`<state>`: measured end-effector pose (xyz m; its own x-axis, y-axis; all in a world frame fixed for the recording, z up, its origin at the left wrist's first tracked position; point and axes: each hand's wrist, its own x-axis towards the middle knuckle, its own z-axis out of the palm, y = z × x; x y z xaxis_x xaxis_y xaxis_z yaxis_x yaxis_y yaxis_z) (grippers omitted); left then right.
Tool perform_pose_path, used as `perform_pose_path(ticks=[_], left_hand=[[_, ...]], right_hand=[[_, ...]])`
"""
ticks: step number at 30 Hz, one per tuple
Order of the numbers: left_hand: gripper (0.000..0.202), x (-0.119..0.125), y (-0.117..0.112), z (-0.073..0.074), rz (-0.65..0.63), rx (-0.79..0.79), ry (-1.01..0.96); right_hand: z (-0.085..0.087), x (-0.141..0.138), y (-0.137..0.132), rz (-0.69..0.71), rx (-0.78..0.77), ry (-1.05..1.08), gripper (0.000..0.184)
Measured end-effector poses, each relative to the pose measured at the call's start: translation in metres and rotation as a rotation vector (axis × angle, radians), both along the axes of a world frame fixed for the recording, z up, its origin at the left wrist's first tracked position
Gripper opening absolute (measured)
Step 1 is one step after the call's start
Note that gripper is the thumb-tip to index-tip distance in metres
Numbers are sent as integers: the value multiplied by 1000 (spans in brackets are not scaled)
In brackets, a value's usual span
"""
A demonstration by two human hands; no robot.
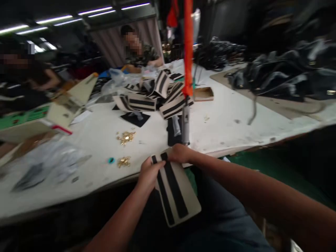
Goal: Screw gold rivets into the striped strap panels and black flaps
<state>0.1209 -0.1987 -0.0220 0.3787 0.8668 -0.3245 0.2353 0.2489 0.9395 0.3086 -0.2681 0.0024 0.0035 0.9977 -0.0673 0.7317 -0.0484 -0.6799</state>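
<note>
A beige panel (187,185) with two black stripes hangs tilted over my lap, its top at the table edge. My left hand (151,171) is closed on its upper left side, thumb across the stripes. At its upper right corner my right hand (180,153) has curled fingers, closed on the panel's edge; some fingertips are hidden. Just above the right hand is a silver cylindrical tool (186,122), hanging upright below an orange sleeve (188,49). Two small piles of gold-coloured metal pieces (126,137) lie left of the tool, the nearer one beside a small blue ring (111,160).
Striped panels (143,102) lie heaped on the white table (99,140) beyond my hands. A shallow cardboard box (203,93) stands right of the tool. Plastic bags (60,159) and an open carton (70,105) are at left, dark pieces (283,77) at right. Two people sit across the table.
</note>
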Motion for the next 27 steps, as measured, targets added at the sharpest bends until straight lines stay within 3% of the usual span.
perform_pose_path(ticks=[3, 7, 14, 23, 27], left_hand=[[20, -24, 5, -6, 48, 13, 58], [21, -13, 4, -9, 27, 74, 75], [20, -13, 6, -9, -41, 180, 160], [22, -13, 3, -2, -111, 362, 334], [51, -16, 1, 8, -106, 493, 458]], right_hand=[[-7, -27, 26, 64, -156, -18, 24], [-4, -26, 23, -19, -257, -54, 28], [-7, -31, 21, -164, -260, -15, 20], [-12, -30, 26, -209, -280, -19, 18], [-16, -30, 28, -218, -285, -24, 16]])
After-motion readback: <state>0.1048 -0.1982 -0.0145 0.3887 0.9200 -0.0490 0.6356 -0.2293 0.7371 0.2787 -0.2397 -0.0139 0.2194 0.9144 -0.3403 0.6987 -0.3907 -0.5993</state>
